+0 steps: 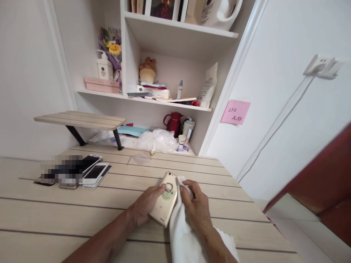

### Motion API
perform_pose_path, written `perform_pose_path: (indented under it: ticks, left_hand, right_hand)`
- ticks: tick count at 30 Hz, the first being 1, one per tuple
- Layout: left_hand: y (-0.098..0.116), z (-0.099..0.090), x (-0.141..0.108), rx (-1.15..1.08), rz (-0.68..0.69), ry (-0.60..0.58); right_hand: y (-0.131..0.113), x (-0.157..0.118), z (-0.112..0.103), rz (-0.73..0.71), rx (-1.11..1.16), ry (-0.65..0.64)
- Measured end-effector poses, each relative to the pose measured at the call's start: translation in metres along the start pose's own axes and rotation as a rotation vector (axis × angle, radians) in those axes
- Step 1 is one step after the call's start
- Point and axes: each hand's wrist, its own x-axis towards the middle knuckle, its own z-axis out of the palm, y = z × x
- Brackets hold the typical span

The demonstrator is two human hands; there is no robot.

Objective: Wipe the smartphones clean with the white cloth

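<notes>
Left hand [146,205] grips the gold phone [163,210] above the surface [131,215], camera end pointing away, long axis leaning right; right hand [196,204] pinches the white cloth [179,226] at its edge.

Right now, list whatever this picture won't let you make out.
Gold phone, screen: head view, facing away.
Left hand, fingers other than thumb: head view, behind the phone.
Dark things at left: head view, pixelated.
White jug, top: head view, cut by upper edge.
</notes>
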Motion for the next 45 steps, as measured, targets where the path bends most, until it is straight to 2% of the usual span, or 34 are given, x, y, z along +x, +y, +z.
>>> perform_pose_path:
  ticks: [2,5,7,10,15,17,19,22,24,30,33,37,41,45]
  left_hand:
    - [0.000,0.001,0.001,-0.043,0.031,0.034]
    - [0.001,-0.001,0.003,-0.126,0.071,0.131]
    - [0.001,-0.002,0.005,-0.150,0.095,0.165]
    - [0.001,-0.003,0.004,-0.135,0.076,0.150]
    - [0.000,0.000,0.000,-0.013,0.020,0.030]
    - [0.001,0.001,-0.001,-0.001,0.011,0.016]
    - [0.000,0.001,0.000,-0.013,-0.008,0.030]
    - [-0.002,-0.002,0.003,-0.024,-0.044,0.079]
    - [-0.003,-0.003,0.004,-0.012,-0.044,0.099]
    - [0.002,0.003,-0.001,0.041,-0.024,0.079]
    - [0.008,0.009,-0.006,0.037,-0.018,0.035]
    - [0.011,0.013,-0.012,0.087,0.057,-0.042]
    - [0.010,0.015,-0.014,0.164,0.108,-0.014]
    - [0.012,0.018,-0.016,0.237,0.165,-0.015]
  right_hand:
    - [-0.002,-0.003,0.002,-0.027,0.033,-0.090]
    - [-0.008,-0.009,0.007,-0.085,0.107,-0.335]
    - [-0.011,-0.010,0.008,-0.091,0.129,-0.423]
    - [-0.012,-0.007,0.006,-0.060,0.126,-0.383]
    - [-0.005,0.001,0.002,0.020,0.103,-0.115]
    - [-0.004,0.001,0.001,0.036,0.116,-0.078]
    - [-0.004,0.000,0.001,0.056,0.157,-0.160]
    - [-0.008,-0.002,0.001,0.070,0.233,-0.385]
    - [-0.010,-0.002,0.000,0.064,0.249,-0.449]
    - [-0.011,-0.001,0.001,0.048,0.221,-0.316]
    - [-0.010,0.000,0.000,0.033,0.219,-0.210]
    - [-0.007,0.003,-0.001,0.009,0.221,-0.076]
    - [-0.003,0.003,-0.001,0.001,0.191,-0.007]
    - [-0.001,0.002,0.000,0.051,0.182,0.021]
